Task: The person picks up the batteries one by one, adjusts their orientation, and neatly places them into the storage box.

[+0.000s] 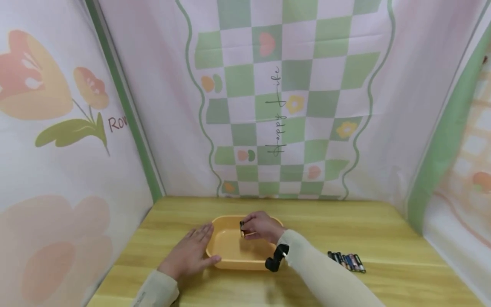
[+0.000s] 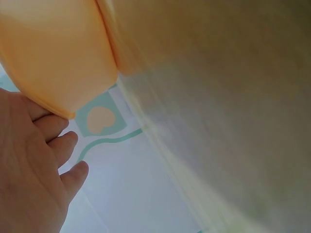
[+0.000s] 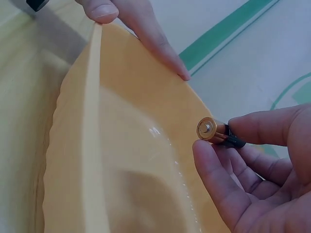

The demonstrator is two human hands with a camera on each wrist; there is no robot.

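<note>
Your right hand (image 1: 264, 227) pinches 1 battery (image 3: 214, 131) above the tray (image 1: 241, 265); your left hand (image 1: 191, 252), fingers extended, rests against it. If your pinch slips, the battery could drop and roll.

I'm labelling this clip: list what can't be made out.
Labels on battery row: head view, too small.
Print on held battery: right wrist view, partly hidden by right hand.
Near right corner of tray: head view, behind black wrist device.
Rest of left hand: left wrist view, cut by left edge.

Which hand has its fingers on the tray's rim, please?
The left hand, touching the tray rim; the right hand pinches at least one battery instead.
</note>
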